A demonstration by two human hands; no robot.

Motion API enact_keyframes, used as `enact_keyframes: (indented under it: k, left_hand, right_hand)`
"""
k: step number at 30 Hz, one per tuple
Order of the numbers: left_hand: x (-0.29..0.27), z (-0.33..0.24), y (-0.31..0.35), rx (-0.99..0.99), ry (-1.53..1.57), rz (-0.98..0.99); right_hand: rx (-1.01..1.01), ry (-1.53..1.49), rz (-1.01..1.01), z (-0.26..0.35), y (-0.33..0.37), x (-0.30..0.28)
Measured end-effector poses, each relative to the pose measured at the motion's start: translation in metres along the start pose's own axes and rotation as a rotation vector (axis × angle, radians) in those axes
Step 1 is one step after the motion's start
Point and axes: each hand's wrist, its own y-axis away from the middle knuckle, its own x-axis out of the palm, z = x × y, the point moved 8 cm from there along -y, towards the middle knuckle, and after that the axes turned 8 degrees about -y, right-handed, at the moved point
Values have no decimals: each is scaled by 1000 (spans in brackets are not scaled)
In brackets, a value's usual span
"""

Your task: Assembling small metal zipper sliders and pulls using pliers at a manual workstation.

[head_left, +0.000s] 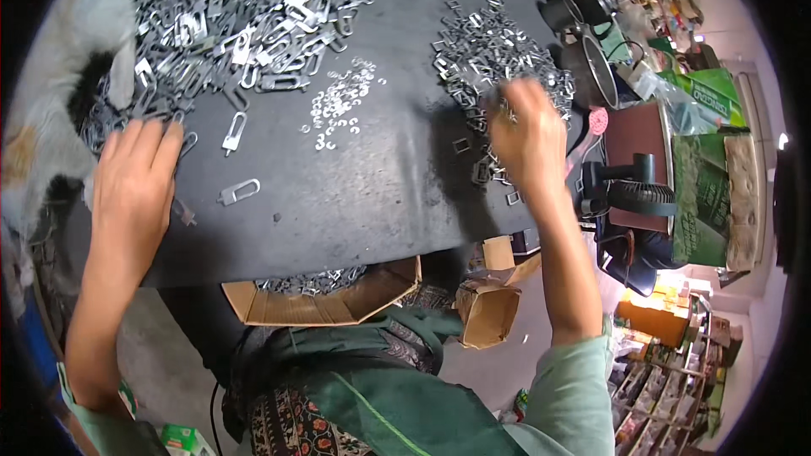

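Note:
My left hand [133,190] rests palm down at the near edge of a big heap of long grey metal clips [198,25], its fingers stretched onto the pieces and its thumb hidden. One clip [183,212] lies partly beside that hand. Two loose clips, one upright [234,133] and one slanted [239,192], lie to its right. Over a heap of small rectangular metal frames [490,46], my right hand [530,131] has its fingers bent together; they are blurred, and what they pinch is hidden. Between the heaps is a cluster of small silvery C-shaped rings [342,101].
A white furry animal [80,25], seemingly a cat, lies along the table's left side. Pots [587,63], a pink-handled tool [596,122] and a small black fan [638,190] stand at right. Below the front edge sits a cardboard box [296,311] with metal pieces.

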Motion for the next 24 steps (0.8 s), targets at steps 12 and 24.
enact_keyframes:
  k: [12, 24]
  left_hand:
    - [13, 17, 2, -142, 103, 94]
    - [28, 6, 11, -77, 145, 209]
  right_hand:
    - [-67, 84, -126, 19, 6, 32]
    - [109, -267, 26, 23, 54, 1]
